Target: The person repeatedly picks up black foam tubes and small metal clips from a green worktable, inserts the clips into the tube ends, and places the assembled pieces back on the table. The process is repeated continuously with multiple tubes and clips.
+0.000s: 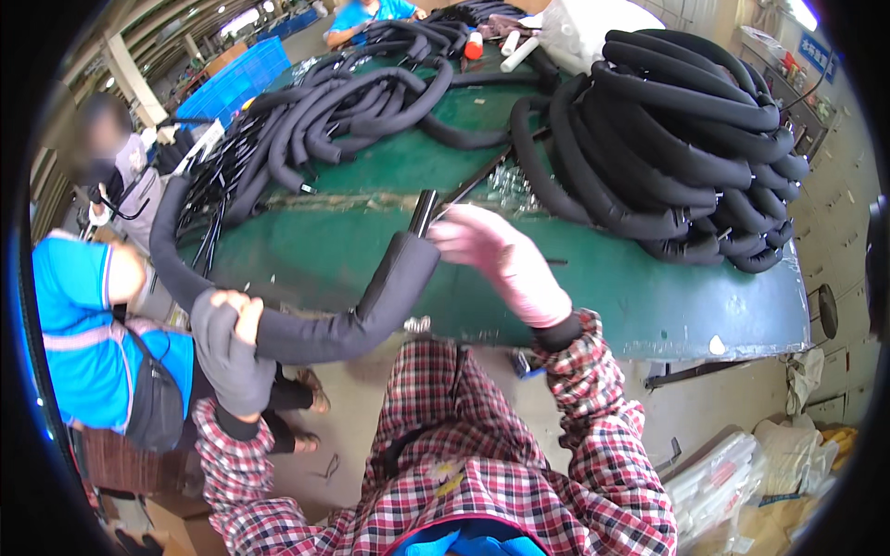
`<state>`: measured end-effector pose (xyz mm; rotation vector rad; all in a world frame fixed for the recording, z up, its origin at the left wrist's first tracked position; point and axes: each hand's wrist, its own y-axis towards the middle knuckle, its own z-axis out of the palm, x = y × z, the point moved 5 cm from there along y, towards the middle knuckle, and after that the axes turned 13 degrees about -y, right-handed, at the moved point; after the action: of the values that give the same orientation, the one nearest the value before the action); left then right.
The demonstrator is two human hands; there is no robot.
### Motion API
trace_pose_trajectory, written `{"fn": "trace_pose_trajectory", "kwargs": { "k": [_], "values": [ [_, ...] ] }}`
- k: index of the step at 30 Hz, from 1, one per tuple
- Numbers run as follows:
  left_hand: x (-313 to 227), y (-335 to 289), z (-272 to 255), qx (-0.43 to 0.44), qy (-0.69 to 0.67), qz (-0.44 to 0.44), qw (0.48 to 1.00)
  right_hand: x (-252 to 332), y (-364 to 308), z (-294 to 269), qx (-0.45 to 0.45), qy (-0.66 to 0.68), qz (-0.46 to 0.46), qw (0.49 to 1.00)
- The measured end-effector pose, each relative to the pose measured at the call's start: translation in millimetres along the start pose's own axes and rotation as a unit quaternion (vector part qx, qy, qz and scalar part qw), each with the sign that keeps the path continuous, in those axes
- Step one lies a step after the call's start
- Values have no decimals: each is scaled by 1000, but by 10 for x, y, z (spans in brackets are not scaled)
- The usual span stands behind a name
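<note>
My left hand (230, 347), in a grey glove with bare fingertips, is wrapped round a thick black foam sleeve (320, 335). The sleeve curves up on the left and bends upward again to the right, in front of the table edge. A glossy black tube (424, 212) sticks out of its right end. Right beside that tube, my right hand (496, 259) in a pink glove has its fingers bent together at the sleeve's mouth. What lies between those fingertips is hidden. A thin dark strip (482, 174) runs from near them toward the back of the table.
The green table (603, 287) bears a tall pile of coiled foam-covered tubes (658, 139) at right and a looser heap (343, 111) at left. A person in blue (83, 315) stands close on my left. Plastic-wrapped bundles (718, 486) lie at lower right.
</note>
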<state>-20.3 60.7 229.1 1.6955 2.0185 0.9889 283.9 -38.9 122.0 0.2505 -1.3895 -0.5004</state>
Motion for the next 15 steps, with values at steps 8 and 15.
{"fn": "trace_pose_trajectory", "kwargs": {
  "k": [8,15],
  "values": [
    [-895,-1805,-382,13,-77,-267,960,-337,-552,1885,176,317,111,926],
    [-988,-1760,465,94,-289,-489,818,-1365,-857,2165,95,54,207,972]
  ]
}}
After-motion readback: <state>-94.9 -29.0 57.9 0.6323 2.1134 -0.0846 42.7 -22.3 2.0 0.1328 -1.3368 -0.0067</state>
